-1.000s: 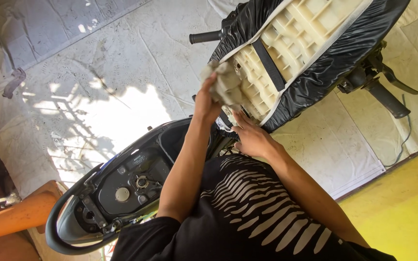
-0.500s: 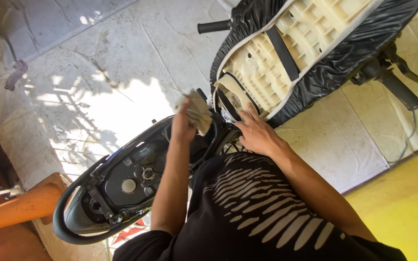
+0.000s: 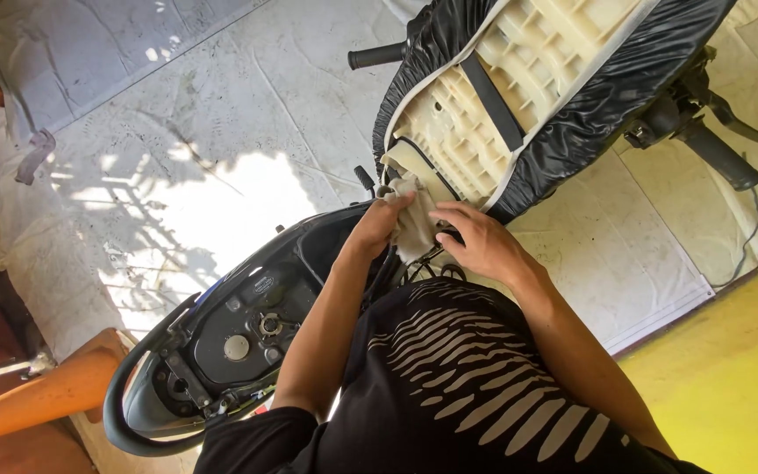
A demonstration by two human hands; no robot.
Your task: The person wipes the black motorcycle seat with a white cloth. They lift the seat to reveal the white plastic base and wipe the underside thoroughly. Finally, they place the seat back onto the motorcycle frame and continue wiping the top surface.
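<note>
I stand over a black scooter (image 3: 247, 325) whose seat (image 3: 537, 88) is tipped up, showing its cream ribbed underside with black cover edges. My left hand (image 3: 379, 224) grips a crumpled beige cloth (image 3: 416, 221) and presses it against the lower end of the seat by the hinge. Just to the right, my right hand (image 3: 477, 244) rests with fingers spread at the hinge area, and its fingertips touch the cloth's edge. The open under-seat compartment (image 3: 239, 338) with a round fuel cap lies below my left forearm.
The scooter stands on a pale, creased floor sheet (image 3: 177, 149) with a bright sun patch. Handlebar grips (image 3: 377, 56) and a brake lever (image 3: 730, 149) stick out past the seat. An orange object (image 3: 37, 395) sits at the lower left, and yellow floor (image 3: 739, 377) lies at the right.
My left hand came down from the seat's underside with the cloth, then moved back up to the seat's lower end by the hinge. My right hand stayed by the hinge.
</note>
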